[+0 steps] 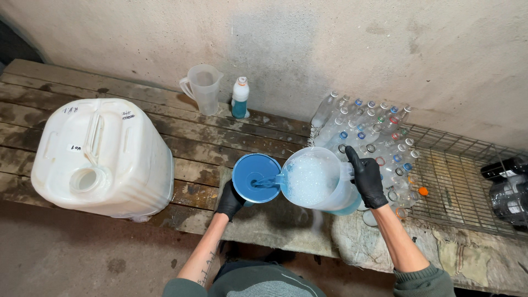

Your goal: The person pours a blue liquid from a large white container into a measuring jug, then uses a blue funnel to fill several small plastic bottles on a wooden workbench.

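The right hand [367, 181], in a black glove, is clamped on the handle side of a clear jug [316, 180] that is tipped to the left, its spout over a blue funnel [256, 177]; foamy pale liquid fills the jug and a thin blue stream runs from the spout into the funnel. The left hand [230, 201], also gloved, is closed around the underside of the funnel, and what the funnel sits in is hidden beneath it. Both are held over the front edge of a worn wooden bench [209, 137]. Just left of the funnel lies a big white jerrycan [104, 157] on its side, its open neck facing the camera. Behind, against the wall, stand an empty measuring jug [202, 88] and a small bottle [240, 99] partly filled with blue liquid. Close behind the right hand is a crowd of empty clear bottles [374, 137] resting on a wire rack [462, 176], with dark bottles [509, 190] at the far right.
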